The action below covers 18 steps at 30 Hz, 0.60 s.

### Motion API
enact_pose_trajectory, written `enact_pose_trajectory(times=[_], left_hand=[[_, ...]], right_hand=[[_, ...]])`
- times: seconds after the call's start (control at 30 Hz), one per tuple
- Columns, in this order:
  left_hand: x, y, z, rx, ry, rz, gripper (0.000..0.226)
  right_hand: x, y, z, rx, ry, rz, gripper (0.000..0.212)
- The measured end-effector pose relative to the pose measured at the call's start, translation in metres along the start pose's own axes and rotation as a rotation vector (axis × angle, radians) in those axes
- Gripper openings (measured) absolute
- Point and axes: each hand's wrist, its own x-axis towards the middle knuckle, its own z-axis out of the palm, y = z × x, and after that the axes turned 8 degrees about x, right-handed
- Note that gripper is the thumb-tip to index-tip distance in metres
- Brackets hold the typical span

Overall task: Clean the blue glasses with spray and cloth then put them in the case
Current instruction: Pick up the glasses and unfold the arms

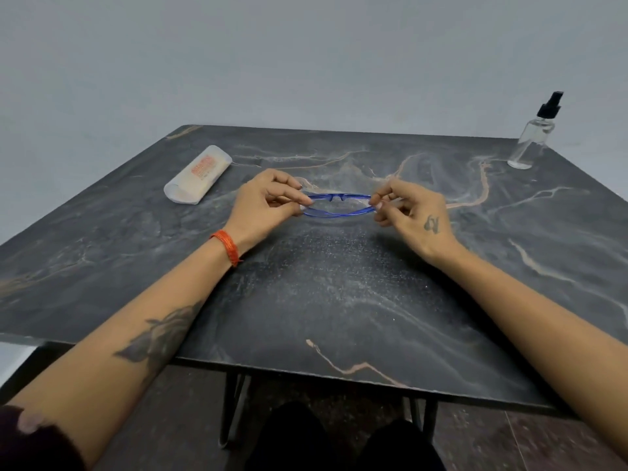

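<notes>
— Grip first: what is being held, and how?

— Blue glasses (pixel 339 205) are being held at both ends, just above the middle of the bench (pixel 339 300). The left end of the frame is being pinched between thumb and curled fingers of the left hand (pixel 268 205); the right end is being pinched in the same way by the right hand (pixel 411 212). Neither grip is being opened wide: the fingers are being kept curled round the frame ends, and nothing else is being carried by either hand.

— How are the glasses being presented?

— The front of the frame is being turned away from the person, and the two temples are being crossed over each other behind it, so the glasses are being shown folded or nearly so. Whether the bench is being touched by the frame cannot be told.

— And farther out?

— A pale case (pixel 198 175) with orange lettering is being left lying on its side, near the left hand but apart from it. A clear spray bottle (pixel 533 137) with a black pump top is being left standing upright at the far right corner, well apart from both hands. An orange thread band (pixel 227 246) is being worn on the left wrist.
</notes>
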Motion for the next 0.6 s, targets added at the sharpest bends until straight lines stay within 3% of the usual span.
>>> enact_pose_trajectory(times=[0.13, 0.23, 0.37, 0.6], left_hand=[[0.002, -0.004, 0.001, 0.109, -0.004, 0.060, 0.026], [0.004, -0.004, 0.001, 0.161, -0.012, 0.077, 0.019], [0.007, -0.003, -0.001, 0.164, -0.065, 0.065, 0.011], [0.013, -0.004, -0.008, 0.078, -0.233, -0.041, 0.008]], right_hand=[[0.003, 0.004, -0.001, 0.082, 0.004, 0.015, 0.025], [0.005, 0.006, -0.003, -0.046, -0.012, -0.026, 0.022], [0.007, 0.008, -0.003, -0.174, -0.042, -0.069, 0.016], [0.010, 0.012, -0.006, -0.166, -0.083, -0.170, 0.013]])
